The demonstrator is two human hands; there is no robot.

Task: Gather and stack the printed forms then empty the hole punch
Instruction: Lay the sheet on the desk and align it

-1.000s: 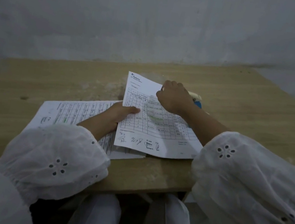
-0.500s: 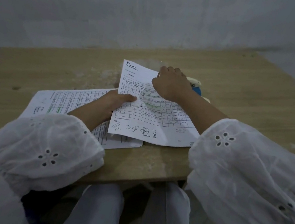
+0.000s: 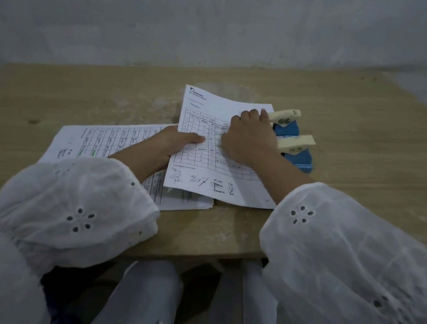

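Note:
A printed form (image 3: 205, 180) with a table and signatures lies on the wooden table (image 3: 364, 147), its right edge against a blue hole punch (image 3: 295, 144) with two cream levers. My left hand (image 3: 166, 144) grips the form's left edge, thumb on top. My right hand (image 3: 250, 137) rests curled on the form's upper right part, fingertips touching the nearer end of the far lever. A second pile of printed forms (image 3: 91, 141) lies to the left, partly under my left forearm and under the top form.
A grey wall (image 3: 230, 23) runs along the table's back edge. The table's front edge (image 3: 219, 253) is just behind my sleeves, with my lap below. Dusty patches mark the wood behind the forms.
The view has shifted, so the hole punch shows fully at the right. My right hand has slid to the form's upper right edge beside the punch. The left hand keeps its grip.

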